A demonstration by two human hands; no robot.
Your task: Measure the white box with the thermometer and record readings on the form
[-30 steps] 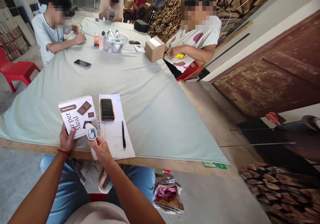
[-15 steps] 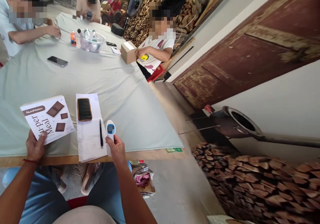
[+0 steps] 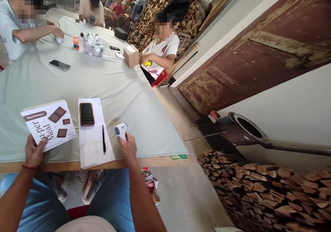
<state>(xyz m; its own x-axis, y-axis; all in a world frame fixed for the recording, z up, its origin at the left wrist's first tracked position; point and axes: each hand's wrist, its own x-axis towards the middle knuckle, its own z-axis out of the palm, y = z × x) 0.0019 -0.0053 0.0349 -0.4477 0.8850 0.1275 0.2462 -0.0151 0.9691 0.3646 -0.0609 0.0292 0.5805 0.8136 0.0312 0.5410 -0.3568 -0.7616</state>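
Observation:
My left hand (image 3: 34,151) is closed on the lower left corner of a white box (image 3: 55,135) printed with brown squares and the word Meal, its thumb on top. A white and blue infrared thermometer (image 3: 120,131) is gripped by its handle in my right hand (image 3: 128,149), above the table's front edge. Between my hands lie white paper sheets (image 3: 89,159). On them rest a black phone (image 3: 87,114) with an orange-brown rim and a black pen (image 3: 103,139).
Farther up the cloth-covered table (image 3: 144,121) lie another phone (image 3: 59,65), a clear basin (image 3: 89,49) of bottles, an orange box (image 3: 76,42) and a cardboard box (image 3: 131,56). Several people sit around it; one holds a yellow tape measure (image 3: 148,63). Stacked firewood (image 3: 279,187) stands right.
My right hand has moved slightly right and turned the thermometer, so its head now points up and right. My left hand still holds the box in nearly the same place.

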